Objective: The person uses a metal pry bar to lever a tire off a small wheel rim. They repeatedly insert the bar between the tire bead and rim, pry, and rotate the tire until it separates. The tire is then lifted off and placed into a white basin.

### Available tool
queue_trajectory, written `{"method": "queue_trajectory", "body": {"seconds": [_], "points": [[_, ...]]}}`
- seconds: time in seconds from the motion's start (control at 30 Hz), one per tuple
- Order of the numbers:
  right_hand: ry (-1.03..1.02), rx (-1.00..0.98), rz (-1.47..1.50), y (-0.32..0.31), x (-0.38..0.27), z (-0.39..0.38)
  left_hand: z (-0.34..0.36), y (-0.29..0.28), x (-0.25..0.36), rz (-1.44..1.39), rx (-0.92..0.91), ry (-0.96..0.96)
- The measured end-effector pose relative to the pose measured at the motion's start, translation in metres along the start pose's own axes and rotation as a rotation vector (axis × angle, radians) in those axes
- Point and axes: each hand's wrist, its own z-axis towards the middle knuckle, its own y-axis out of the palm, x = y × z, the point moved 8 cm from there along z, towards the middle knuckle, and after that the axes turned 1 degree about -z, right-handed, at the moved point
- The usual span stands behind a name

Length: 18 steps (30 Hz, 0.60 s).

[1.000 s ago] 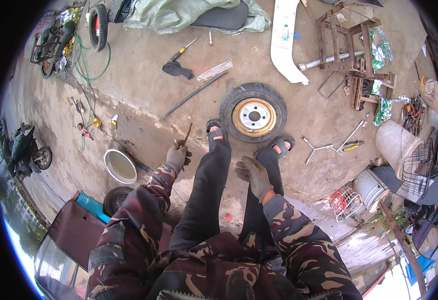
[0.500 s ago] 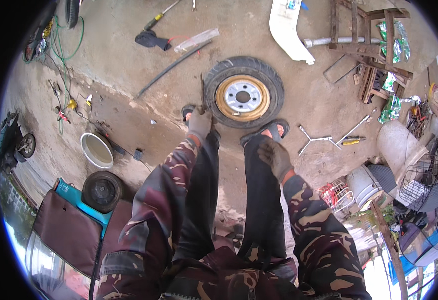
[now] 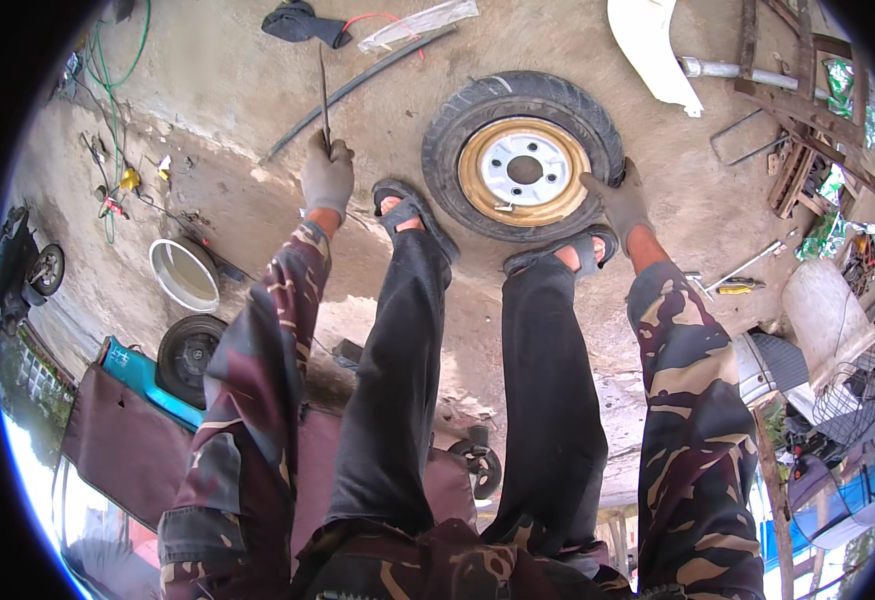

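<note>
A wheel (image 3: 503, 180) lies flat on the floor in front of my feet, with a black tyre (image 3: 448, 155) around its gold rim and silver centre. My gloved right hand (image 3: 622, 198) grips the tyre's right edge, thumb on top; part of its fingers is hidden. Away from the wheel, to its left, my gloved left hand (image 3: 328, 180) is closed around a thin dark tyre lever (image 3: 324, 100) that points away from me. My sandalled feet stand just short of the wheel.
A dark hose (image 3: 358, 88) lies beyond the left hand. White basin (image 3: 186, 273) and a second wheel (image 3: 190, 355) are at the left. Right of the wheel lie a lug wrench (image 3: 743, 268) and a yellow-handled tool (image 3: 738, 286); a wooden frame (image 3: 803, 105) stands farther off.
My left hand has moved left, away from the wheel, with the tyre lever. My right hand has gone from near my knee to the tyre's right edge and gripped it.
</note>
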Motion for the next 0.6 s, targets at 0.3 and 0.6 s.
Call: {"method": "queue_trajectory", "body": {"seconds": [0.3, 0.6], "points": [[0.001, 0.174, -0.172, 0.011, -0.019, -0.007, 0.008, 0.057, 0.043, 0.452, -0.253, 0.235], [0.162, 0.061, -0.378, -0.017, -0.069, -0.05, -0.028, 0.126, 0.077, -0.006, -0.407, 0.069]]}}
